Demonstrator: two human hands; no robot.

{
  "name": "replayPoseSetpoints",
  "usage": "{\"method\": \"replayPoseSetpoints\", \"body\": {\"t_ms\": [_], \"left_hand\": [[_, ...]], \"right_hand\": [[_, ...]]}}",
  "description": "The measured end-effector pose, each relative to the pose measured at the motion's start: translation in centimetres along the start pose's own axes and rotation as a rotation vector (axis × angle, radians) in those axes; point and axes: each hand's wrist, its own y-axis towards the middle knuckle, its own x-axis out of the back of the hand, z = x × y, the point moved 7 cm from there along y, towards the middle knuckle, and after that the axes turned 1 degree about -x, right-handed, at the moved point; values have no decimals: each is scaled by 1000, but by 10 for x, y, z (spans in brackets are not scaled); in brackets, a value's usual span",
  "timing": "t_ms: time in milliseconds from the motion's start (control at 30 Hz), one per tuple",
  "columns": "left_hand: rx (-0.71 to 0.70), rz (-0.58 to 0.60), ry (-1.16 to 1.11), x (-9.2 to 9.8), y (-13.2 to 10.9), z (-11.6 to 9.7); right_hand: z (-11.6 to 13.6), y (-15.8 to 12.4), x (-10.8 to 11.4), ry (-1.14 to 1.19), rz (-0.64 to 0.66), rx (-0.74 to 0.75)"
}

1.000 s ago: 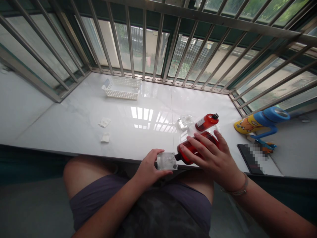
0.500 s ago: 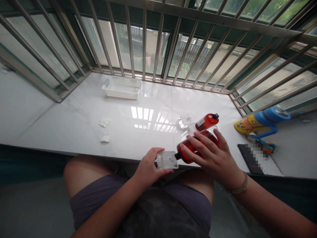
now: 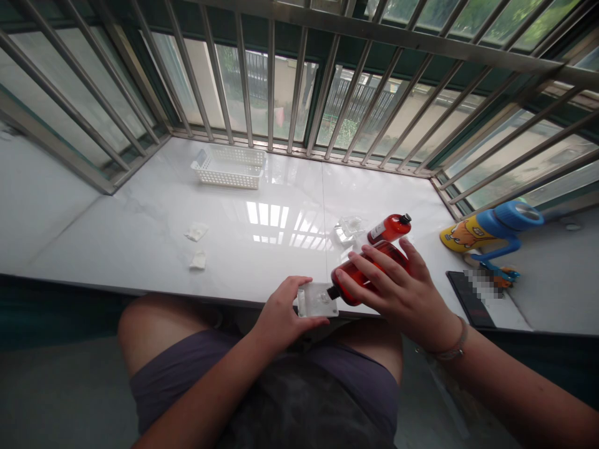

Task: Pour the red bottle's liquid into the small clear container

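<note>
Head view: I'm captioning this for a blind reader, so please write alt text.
The right hand tips a red bottle toward a small clear container held by the left hand, at the edge of a white sill. A second red bottle lies behind; a white basket sits by the window bars.

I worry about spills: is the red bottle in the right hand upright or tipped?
Tipped. The red bottle lies nearly sideways in the right hand, its black nozzle against the clear container held by the left hand.

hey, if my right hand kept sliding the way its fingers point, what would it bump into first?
Probably the clear plastic piece in your left hand: the right hand points left along its red bottle.
</note>
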Motion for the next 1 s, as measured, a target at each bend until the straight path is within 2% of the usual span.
{"method": "replayPoseSetpoints", "body": {"t_ms": [733,1000], "left_hand": [[7,0,3,-1,2,2],[24,2,-20,-1,2,1]], "right_hand": [[2,5,0,-107,9,93],[4,3,-5,-31,35,70]]}}
